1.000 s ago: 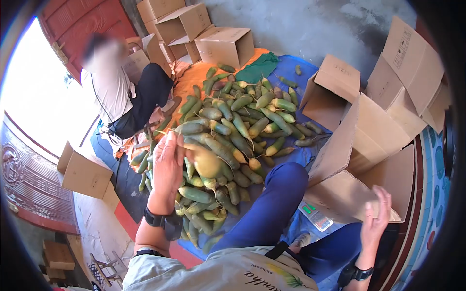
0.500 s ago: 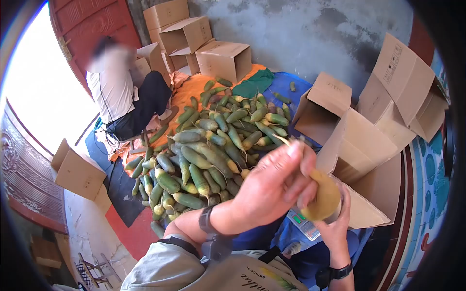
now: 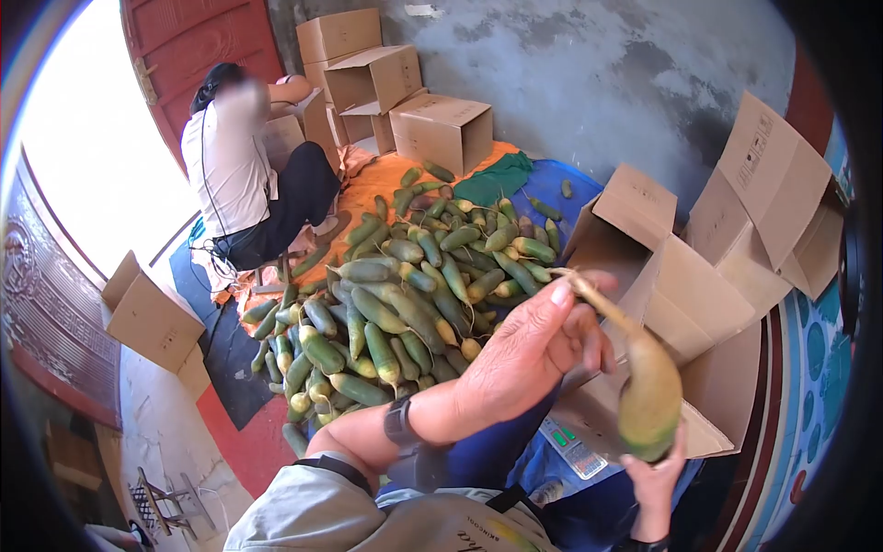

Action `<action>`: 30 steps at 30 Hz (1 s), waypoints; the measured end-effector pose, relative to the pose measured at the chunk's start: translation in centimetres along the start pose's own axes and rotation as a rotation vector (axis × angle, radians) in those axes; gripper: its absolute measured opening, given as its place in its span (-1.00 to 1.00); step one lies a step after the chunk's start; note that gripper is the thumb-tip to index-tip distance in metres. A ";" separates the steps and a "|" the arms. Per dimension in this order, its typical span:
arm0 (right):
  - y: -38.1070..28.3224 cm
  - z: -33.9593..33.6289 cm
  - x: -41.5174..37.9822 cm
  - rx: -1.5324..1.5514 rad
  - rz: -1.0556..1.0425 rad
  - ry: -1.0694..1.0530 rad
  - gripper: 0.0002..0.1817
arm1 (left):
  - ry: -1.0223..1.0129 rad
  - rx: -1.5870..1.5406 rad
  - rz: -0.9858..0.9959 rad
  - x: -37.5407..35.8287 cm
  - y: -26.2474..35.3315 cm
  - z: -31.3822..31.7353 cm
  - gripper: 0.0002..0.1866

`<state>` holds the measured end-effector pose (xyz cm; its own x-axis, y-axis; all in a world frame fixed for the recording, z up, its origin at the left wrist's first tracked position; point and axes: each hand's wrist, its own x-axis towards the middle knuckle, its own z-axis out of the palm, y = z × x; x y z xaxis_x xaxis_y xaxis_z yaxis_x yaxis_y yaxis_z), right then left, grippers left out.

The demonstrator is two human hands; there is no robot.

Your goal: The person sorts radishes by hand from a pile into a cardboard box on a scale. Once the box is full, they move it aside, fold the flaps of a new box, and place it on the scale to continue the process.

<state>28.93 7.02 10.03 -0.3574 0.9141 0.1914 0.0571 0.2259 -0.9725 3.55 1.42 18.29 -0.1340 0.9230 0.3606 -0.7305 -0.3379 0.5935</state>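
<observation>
My left hand reaches across my body and grips the thin root end of a green-and-white radish. The radish hangs nearly upright with its fat green end down. My right hand cups that lower end from below. Both hands are over an open cardboard box at my right knee. A small scale lies on the blue tarp just below the radish. The large pile of green radishes lies on the floor to the left of my hands.
Another person sits at the far left by a red door, facing away. Open cardboard boxes stand behind the pile, at the right and at the left. A green cloth lies on the orange and blue tarps.
My left hand lifted a radish from the pile and carried it right. My right hand came under it. The radish now hangs upright over the box.
</observation>
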 end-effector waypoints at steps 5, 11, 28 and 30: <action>-2.5 -5.8 1.9 -0.451 -0.152 0.333 -0.23 | 0.287 0.612 -0.178 -1.6 -1.0 -8.2 -0.52; -3.2 -12.3 4.3 -0.867 -0.053 0.371 -0.39 | 0.561 1.502 -0.438 -10.3 -4.1 -25.6 -0.68; 6.1 -14.9 12.0 -1.020 0.295 -0.366 -0.65 | 1.313 1.664 -0.740 -24.8 -5.5 -32.6 -0.57; 7.8 -15.7 12.4 -1.036 0.246 -0.440 -0.70 | 1.362 1.619 -0.765 -25.0 -5.5 -33.2 -0.56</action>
<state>39.57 25.37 6.88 -0.5131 0.8211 -0.2500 0.8360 0.4121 -0.3623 -11.32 -13.67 -17.83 -0.9358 0.2081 -0.2845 0.0427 0.8681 0.4945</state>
